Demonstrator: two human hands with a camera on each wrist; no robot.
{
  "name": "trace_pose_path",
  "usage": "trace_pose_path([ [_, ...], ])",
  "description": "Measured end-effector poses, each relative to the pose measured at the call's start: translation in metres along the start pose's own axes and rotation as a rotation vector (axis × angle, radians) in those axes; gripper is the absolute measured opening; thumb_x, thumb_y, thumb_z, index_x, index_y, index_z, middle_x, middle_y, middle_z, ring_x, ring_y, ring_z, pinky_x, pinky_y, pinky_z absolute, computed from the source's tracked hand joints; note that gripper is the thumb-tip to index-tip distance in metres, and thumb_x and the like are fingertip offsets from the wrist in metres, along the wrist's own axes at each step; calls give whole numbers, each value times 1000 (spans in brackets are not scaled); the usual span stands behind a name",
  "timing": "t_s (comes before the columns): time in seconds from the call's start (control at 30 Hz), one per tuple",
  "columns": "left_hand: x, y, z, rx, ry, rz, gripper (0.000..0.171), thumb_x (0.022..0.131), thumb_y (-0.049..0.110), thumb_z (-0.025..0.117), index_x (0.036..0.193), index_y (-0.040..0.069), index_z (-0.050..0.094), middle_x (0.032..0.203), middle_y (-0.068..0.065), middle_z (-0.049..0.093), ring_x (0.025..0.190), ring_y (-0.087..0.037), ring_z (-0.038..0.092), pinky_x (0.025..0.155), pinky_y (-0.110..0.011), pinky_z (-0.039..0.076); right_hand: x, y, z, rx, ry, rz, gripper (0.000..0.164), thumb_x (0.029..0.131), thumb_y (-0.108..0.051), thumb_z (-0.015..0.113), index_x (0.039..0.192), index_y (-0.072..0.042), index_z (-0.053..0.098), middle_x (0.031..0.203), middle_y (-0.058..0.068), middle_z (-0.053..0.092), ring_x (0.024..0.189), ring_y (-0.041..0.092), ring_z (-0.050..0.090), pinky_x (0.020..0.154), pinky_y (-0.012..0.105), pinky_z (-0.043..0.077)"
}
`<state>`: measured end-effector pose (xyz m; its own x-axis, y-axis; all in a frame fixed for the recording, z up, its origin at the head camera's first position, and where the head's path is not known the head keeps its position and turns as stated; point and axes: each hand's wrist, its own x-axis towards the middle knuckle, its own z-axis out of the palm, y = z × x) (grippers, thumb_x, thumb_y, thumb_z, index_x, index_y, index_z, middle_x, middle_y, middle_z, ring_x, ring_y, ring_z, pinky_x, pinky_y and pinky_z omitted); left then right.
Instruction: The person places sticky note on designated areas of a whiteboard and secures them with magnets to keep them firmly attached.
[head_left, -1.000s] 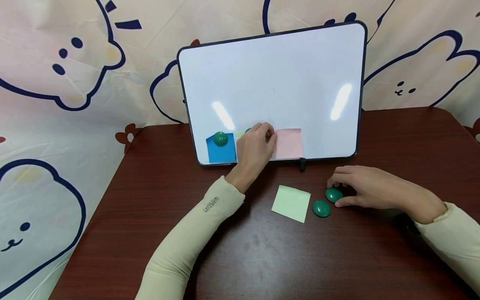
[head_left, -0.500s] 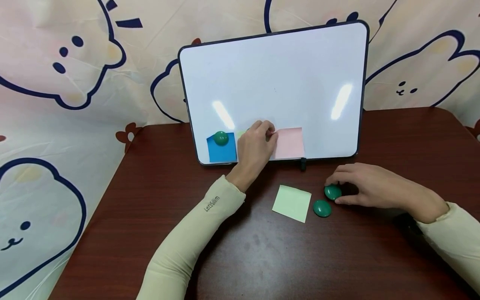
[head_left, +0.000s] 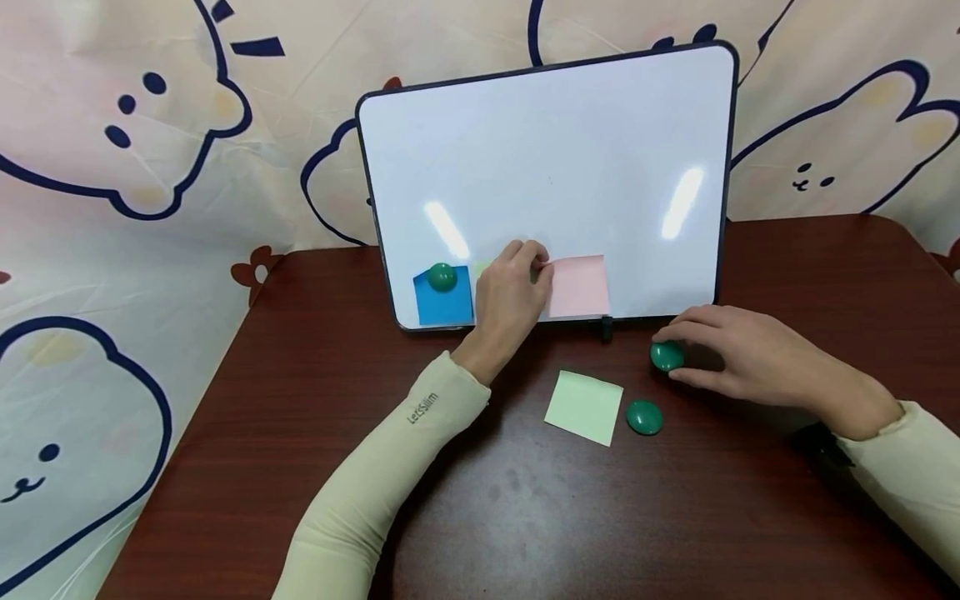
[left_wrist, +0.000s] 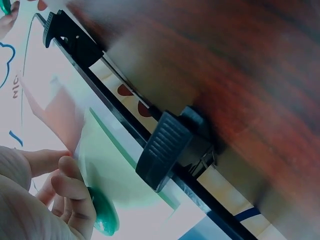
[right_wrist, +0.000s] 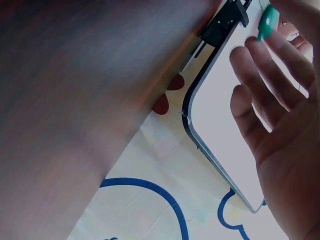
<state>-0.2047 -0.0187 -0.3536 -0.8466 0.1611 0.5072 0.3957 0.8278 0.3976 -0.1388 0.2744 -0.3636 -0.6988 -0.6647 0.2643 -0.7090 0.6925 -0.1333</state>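
Note:
A whiteboard [head_left: 577,158] leans upright at the back of the table. My left hand [head_left: 512,287] pinches the upper left corner of a pink sticky note [head_left: 581,287] against the board. Behind that hand, a pale green note [left_wrist: 112,162] and its round green magnet [left_wrist: 104,216] are mostly hidden in the head view. To the left, another green magnet [head_left: 442,277] sits on a blue note [head_left: 444,307]. My right hand [head_left: 757,358] holds a green magnet [head_left: 667,357] between thumb and fingertips, raised in front of the board's lower right.
A loose pale green note [head_left: 584,408] lies on the brown table [head_left: 555,517], with one green magnet [head_left: 644,417] to its right. Black clip feet [left_wrist: 165,150] grip the board's lower edge. A cartoon-print cloth [head_left: 135,275] hangs behind.
My right hand has lifted its magnet off the table, away from the loose one and up towards the board. The left hand has stayed on the pink note.

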Motion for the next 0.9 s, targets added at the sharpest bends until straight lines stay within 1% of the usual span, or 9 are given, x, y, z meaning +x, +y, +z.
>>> trace_pose_path([
  [0.17,-4,-1,1,-4,-13,-1,12,96,23,67,99,12,71,94,-4,68,78,-16,66,71,-27,58,0,-1,2,-10,65,-5,50,71,-28,89,117,-24,70,111,-11,66,96,3,60,76,34,58],
  [0.33,-4,-2,0,-2,9,16,11,95,22,67,98,11,71,92,-4,69,76,-16,66,70,-26,57,4,-1,2,-39,112,-2,52,68,-28,90,116,-21,71,110,-7,67,98,5,60,76,34,57],
  [0.47,-2,-2,0,-6,19,28,11,96,21,67,98,11,71,93,-4,69,75,-16,66,70,-26,57,8,0,2,-55,133,1,53,68,-28,90,118,-20,70,111,-6,67,100,7,59,79,33,55],
  [0.67,0,-1,1,5,11,30,10,96,21,65,97,12,71,93,-3,69,75,-16,66,68,-26,56,14,2,3,-48,159,-9,52,70,-28,89,118,-19,69,111,-4,67,99,8,59,78,31,53],
  [0.9,1,-2,0,5,4,21,11,96,22,65,97,13,71,92,-3,69,75,-15,66,68,-26,56,22,3,5,-48,185,-31,54,70,-27,87,120,-15,68,113,2,67,102,14,61,79,34,54],
])
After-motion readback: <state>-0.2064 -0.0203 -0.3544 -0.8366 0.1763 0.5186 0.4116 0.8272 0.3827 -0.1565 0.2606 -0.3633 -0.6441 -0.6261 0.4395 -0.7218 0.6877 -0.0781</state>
